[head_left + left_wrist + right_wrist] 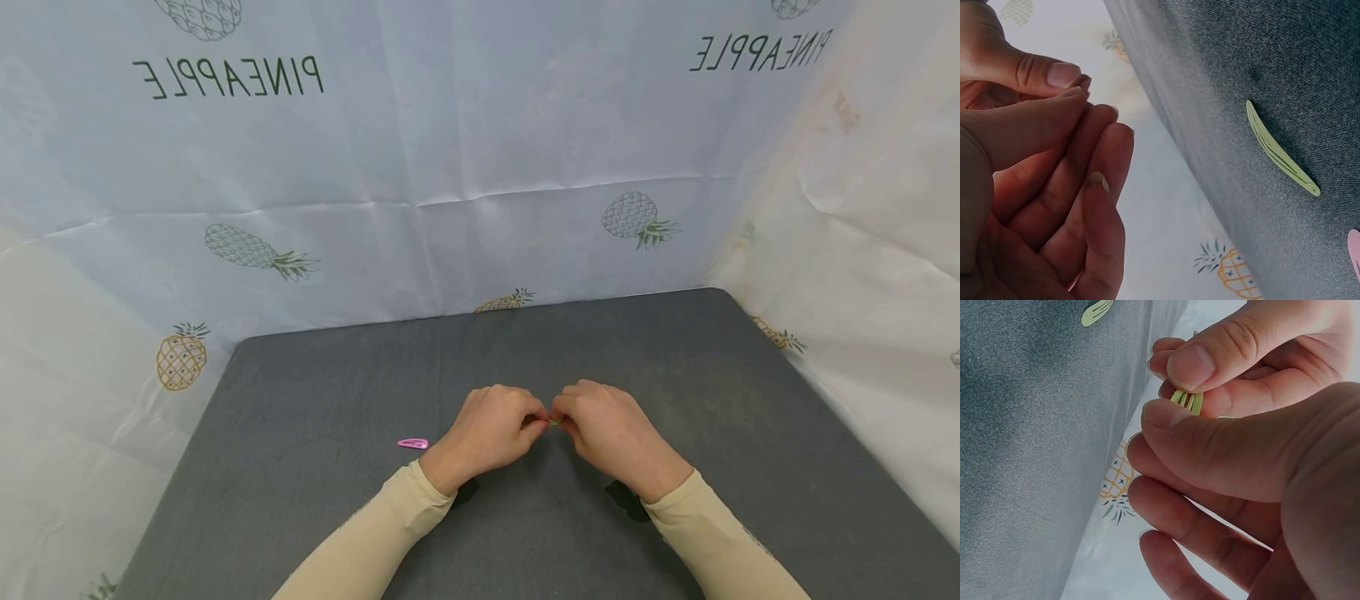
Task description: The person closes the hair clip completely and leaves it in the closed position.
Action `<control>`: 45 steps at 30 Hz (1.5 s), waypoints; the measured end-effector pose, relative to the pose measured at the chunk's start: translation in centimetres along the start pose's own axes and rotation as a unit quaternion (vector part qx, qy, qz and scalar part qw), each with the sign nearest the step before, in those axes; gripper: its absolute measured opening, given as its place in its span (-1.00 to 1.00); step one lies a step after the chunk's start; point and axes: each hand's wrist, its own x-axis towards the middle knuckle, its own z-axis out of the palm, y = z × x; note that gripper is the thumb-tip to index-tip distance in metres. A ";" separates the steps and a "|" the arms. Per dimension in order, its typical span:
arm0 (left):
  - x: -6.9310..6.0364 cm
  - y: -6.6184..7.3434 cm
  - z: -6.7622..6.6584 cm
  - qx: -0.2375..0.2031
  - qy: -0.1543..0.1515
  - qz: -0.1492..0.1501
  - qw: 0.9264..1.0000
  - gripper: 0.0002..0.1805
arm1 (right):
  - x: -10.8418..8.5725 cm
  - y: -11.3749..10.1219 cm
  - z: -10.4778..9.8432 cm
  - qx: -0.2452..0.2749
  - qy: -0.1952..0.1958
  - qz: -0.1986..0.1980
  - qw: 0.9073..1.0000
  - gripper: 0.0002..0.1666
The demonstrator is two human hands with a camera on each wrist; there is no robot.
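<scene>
A light-green snap hair clip (1187, 402) is pinched between the two hands. My left hand (489, 429) holds one end of it between thumb and fingers. My right hand (613, 433) pinches the other end, its thumb nearly touching the left thumb. Fingers hide most of the clip; only slim green strips show in the right wrist view. A second green hair clip (1282, 153) lies on the dark table in the left wrist view. The left arm or hand seems to hide it in the head view. Left of the left hand lies a pink hair clip (412, 443).
The dark grey cloth-covered table (337, 517) stretches around both hands. A white pineapple-print curtain (360, 150) stands along its back edge, with more fabric along both sides.
</scene>
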 end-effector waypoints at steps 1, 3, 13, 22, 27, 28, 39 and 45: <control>0.0 0.0 0.0 0.000 -0.001 0.001 1.000 -0.92 | 0.0 0.0 0.0 0.000 -0.001 -0.001 1.000 -0.64; 0.0 -0.1 0.0 0.000 -0.002 0.002 1.000 -0.92 | 0.0 0.0 0.2 -0.001 0.000 -0.001 1.000 -0.62; 0.0 -0.3 -0.2 -0.013 -0.014 0.000 1.000 -0.94 | 0.0 0.1 0.4 -0.003 0.001 -0.003 1.000 -0.59; 0.0 -0.3 -0.3 -0.015 -0.015 0.002 1.000 -0.95 | 0.0 0.2 0.5 -0.001 0.014 -0.008 1.000 -0.58; 0.0 -0.4 -0.3 -0.021 -0.014 0.004 1.000 -0.96 | 0.0 0.3 0.6 0.007 0.006 -0.001 1.000 -0.62; -0.1 -0.4 -0.3 -0.022 -0.014 0.004 1.000 -0.95 | 0.0 0.3 0.6 0.009 0.006 0.000 1.000 -0.62; 0.0 -0.5 -0.4 -0.033 -0.027 -0.004 0.999 -0.94 | 0.0 0.3 0.5 0.018 0.005 0.000 1.000 -0.62; 0.0 -0.5 -0.4 -0.042 -0.033 -0.007 0.999 -0.93 | 0.0 0.3 0.6 0.024 0.000 0.001 1.000 -0.64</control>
